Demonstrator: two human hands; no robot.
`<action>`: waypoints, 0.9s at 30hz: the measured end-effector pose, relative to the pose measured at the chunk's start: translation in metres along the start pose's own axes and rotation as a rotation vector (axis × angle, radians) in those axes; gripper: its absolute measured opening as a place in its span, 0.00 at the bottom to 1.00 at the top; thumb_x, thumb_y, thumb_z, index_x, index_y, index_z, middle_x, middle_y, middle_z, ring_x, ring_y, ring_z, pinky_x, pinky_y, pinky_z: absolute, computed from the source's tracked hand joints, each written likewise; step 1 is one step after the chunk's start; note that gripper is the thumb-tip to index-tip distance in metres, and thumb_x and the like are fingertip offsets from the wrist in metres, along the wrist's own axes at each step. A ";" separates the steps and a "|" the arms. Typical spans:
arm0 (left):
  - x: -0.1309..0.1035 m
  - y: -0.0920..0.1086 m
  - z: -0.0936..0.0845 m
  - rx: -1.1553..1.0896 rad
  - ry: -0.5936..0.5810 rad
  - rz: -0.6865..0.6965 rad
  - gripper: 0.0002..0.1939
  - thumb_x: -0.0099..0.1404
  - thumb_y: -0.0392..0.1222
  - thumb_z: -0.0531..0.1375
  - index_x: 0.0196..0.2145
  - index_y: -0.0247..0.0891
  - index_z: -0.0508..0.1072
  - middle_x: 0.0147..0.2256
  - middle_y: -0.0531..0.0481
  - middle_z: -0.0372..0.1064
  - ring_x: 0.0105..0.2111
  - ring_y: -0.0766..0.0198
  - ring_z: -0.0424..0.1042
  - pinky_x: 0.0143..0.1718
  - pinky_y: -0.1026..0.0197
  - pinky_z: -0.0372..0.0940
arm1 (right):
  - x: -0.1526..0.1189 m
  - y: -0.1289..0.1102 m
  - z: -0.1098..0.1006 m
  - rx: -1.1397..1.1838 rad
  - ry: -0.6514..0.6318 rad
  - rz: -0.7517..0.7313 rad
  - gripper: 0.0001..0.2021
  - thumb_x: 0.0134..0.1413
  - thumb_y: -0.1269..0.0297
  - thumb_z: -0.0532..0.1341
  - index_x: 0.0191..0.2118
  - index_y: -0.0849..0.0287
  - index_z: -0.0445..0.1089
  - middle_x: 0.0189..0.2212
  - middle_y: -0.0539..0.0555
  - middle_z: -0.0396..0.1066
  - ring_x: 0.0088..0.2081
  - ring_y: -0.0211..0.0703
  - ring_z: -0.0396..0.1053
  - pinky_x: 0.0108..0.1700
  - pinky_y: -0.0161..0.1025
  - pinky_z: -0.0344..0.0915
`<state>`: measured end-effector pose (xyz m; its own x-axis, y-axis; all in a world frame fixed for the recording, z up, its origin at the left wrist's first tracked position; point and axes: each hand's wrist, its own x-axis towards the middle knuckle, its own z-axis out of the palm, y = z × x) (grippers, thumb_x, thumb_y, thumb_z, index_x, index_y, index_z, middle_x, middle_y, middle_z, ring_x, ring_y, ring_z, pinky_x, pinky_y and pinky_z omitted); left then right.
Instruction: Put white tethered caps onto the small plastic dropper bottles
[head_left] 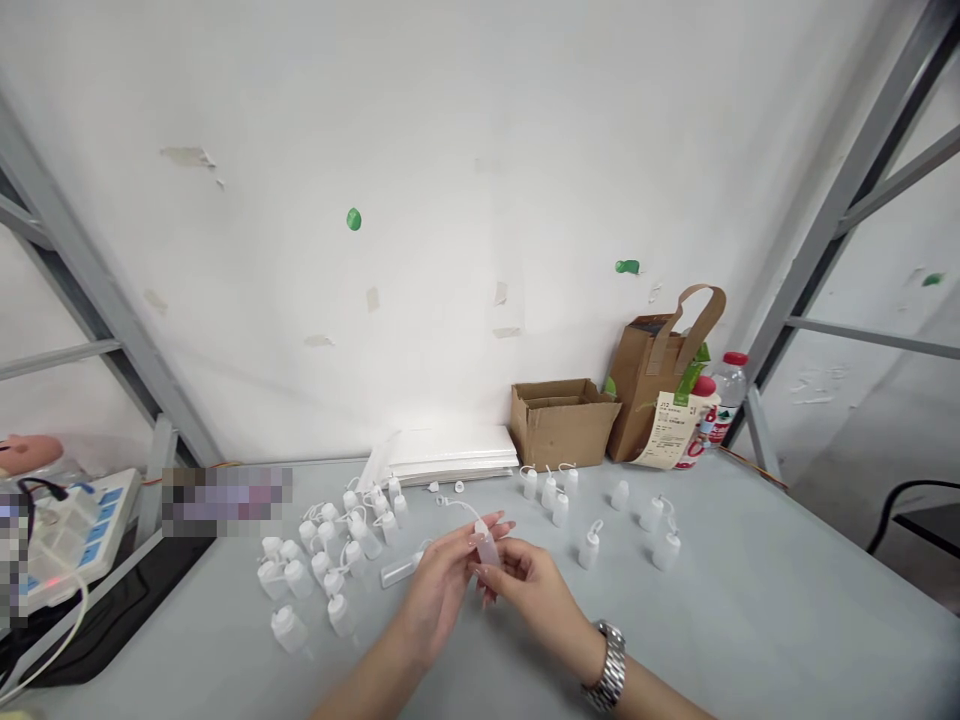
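Both my hands meet around one small translucent squeeze bottle (487,550) near the middle of the table. Its white cap strap trails off to the upper left. My left hand (442,585) has its fingers round the upper part of the bottle, while my right hand (529,580) pinches it lower down. Beside my left hand another clear bottle (397,570) lies on its side. A cluster of upright squeeze bottles (328,537) stands to the left, and several more, such as one bottle (589,550), stand to the right. Two small white caps (459,488) lie beyond my hands.
A stack of white sheets (450,455) lies against the wall. An open cardboard box (566,430), a brown paper bag (637,400) and drink bottles (724,395) stand back right. At far left are a black mat (112,610) and a white power strip (112,530).
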<state>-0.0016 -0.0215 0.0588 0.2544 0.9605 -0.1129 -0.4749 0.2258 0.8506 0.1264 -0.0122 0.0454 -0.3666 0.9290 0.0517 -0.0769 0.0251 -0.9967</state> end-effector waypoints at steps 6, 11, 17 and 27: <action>0.001 -0.006 -0.001 -0.071 0.024 -0.010 0.17 0.57 0.40 0.52 0.41 0.31 0.73 0.45 0.39 0.70 0.46 0.50 0.65 0.37 0.56 0.60 | -0.004 0.005 0.001 -0.271 0.105 -0.053 0.10 0.49 0.60 0.58 0.24 0.62 0.68 0.18 0.48 0.64 0.23 0.37 0.62 0.27 0.33 0.57; 0.002 -0.010 0.000 -0.136 0.020 -0.029 0.20 0.58 0.43 0.51 0.46 0.33 0.70 0.46 0.41 0.69 0.46 0.51 0.65 0.43 0.54 0.58 | -0.004 0.004 0.001 -0.317 0.133 -0.067 0.11 0.51 0.60 0.57 0.23 0.62 0.67 0.17 0.48 0.63 0.22 0.37 0.60 0.27 0.33 0.56; 0.002 -0.013 0.000 -0.121 0.041 -0.002 0.18 0.58 0.42 0.53 0.45 0.33 0.71 0.44 0.41 0.70 0.46 0.52 0.65 0.45 0.54 0.58 | -0.004 0.005 0.001 -0.300 0.120 -0.071 0.13 0.51 0.58 0.57 0.23 0.61 0.66 0.17 0.47 0.62 0.22 0.37 0.59 0.26 0.33 0.55; 0.001 -0.012 0.003 0.016 0.052 0.097 0.11 0.57 0.39 0.55 0.34 0.34 0.75 0.39 0.42 0.73 0.44 0.52 0.67 0.47 0.53 0.58 | -0.008 0.011 0.001 -0.564 0.147 -0.221 0.13 0.56 0.59 0.54 0.28 0.61 0.69 0.23 0.51 0.66 0.25 0.39 0.60 0.28 0.34 0.56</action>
<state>0.0068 -0.0235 0.0503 0.1635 0.9850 -0.0554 -0.4815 0.1287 0.8670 0.1272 -0.0193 0.0343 -0.2634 0.9197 0.2912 0.3801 0.3764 -0.8449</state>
